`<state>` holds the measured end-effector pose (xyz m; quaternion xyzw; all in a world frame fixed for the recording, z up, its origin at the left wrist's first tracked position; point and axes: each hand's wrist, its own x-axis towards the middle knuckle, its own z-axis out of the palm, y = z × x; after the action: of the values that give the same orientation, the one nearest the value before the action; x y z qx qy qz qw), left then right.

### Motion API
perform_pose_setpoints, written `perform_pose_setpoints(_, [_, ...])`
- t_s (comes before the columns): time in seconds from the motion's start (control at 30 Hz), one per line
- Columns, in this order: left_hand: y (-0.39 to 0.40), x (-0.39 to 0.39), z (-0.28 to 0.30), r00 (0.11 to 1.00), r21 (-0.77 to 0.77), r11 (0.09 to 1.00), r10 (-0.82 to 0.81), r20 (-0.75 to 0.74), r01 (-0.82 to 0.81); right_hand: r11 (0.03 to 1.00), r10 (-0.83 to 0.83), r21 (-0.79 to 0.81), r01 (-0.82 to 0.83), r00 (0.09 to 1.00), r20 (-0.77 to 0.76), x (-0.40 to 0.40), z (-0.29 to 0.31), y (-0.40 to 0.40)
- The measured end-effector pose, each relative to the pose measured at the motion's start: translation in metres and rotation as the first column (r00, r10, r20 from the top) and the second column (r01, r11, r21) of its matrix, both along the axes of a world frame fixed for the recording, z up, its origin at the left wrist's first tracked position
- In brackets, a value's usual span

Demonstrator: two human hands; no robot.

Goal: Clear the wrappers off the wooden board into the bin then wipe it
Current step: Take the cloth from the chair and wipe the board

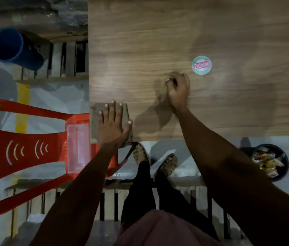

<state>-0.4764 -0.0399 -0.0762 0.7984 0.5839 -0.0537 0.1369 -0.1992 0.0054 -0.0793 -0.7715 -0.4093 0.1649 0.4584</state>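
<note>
Wooden board (202, 32): large brown laminate panel serving as the desk top, filling the upper right of the head view; near edge runs just above the person's feet. Surface looks free of wrappers, so the clearing step appears done and wiping is the step in hand.

Red plastic chair (25, 135): lying left of the board, its seat edge tucked against the board's near-left corner; a clear plastic box (77, 148) rests on it.

Blue cylindrical container (14, 47): lying on its side on the floor, well apart, upper left.

Dark bin (271, 161): on the floor below the board's near edge, at the right; crumpled wrappers (264, 159) fill it, placed within reach of the right arm for dropping.

Grey-brown cloth (110, 121): folded flat at the board's near-left corner, partly overhanging the edge.

Left hand (112, 123): fingers straight and spread, palm pressing the cloth down, probably to steady it or start a wiping stroke.

Right hand (178, 87): fingers curled inward on the board mid-surface; it may be pinching some small scrap, but blur hides whether it holds anything.

Round sticker (201, 65): teal with a red label, flat on the board just beyond the right hand; likely fixed rather than litter.
</note>
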Motion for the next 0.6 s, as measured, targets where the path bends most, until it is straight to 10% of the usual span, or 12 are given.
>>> perform_pose_setpoints(0.17, [-0.012, 0.071, 0.013, 0.963, -0.16, 0.98, 0.156, 0.219, -0.122, 0.998, -0.03, -0.061, 0.031, 0.999, 0.016, -0.02, 0.015, -0.051])
perform_pose_setpoints(0.33, [-0.014, 0.117, 0.044, 0.668, -0.317, 0.947, 0.27, 0.694, -0.053, 0.965, 0.051, -0.262, -0.011, 0.988, 0.144, -0.063, 0.027, -0.122])
perform_pose_setpoints(0.6, [0.008, 0.052, 0.015, 0.787, -0.13, 0.953, 0.3, 0.539, -0.274, 0.787, 0.386, -0.586, -0.194, 0.895, 0.222, -0.095, 0.02, -0.13])
